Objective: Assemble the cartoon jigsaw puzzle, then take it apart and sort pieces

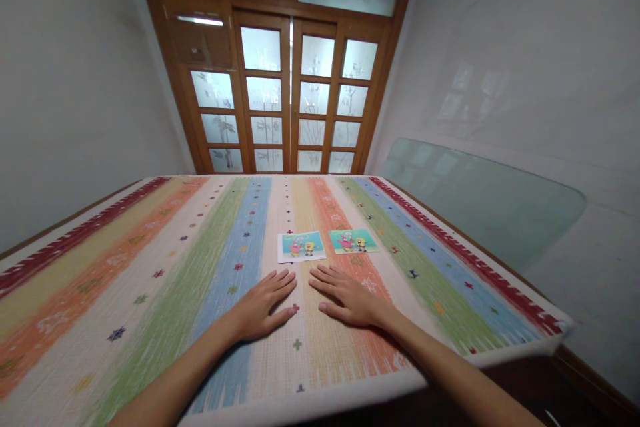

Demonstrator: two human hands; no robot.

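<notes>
— Stripes of red, orange, green and blue run down the woven cloth [150, 267] on the big table. What are the hands doing?
— Both lie flat on it, palms down, fingers spread. The left hand [263, 310] holds nothing, and the right hand [347, 300] holds nothing too. They are close but not touching.
— Where are the little pictures?
— Just past the fingertips. The cartoon card with the white edge [301, 245] lies near the left hand. The blue-green cartoon card [353, 240] lies beside it, nearer the right hand. No hand touches a card.
— Which step is it?
— I think it is the start, with nothing picked up yet. To get a card, a hand would need to slide forward and pinch a thin edge.
— Is anything in the way?
— No, only cloth lies between. Far back stands the brown wooden door with frosted glass panes [290, 100], and a big sheet of glass [480, 200] leans on the right wall
</notes>
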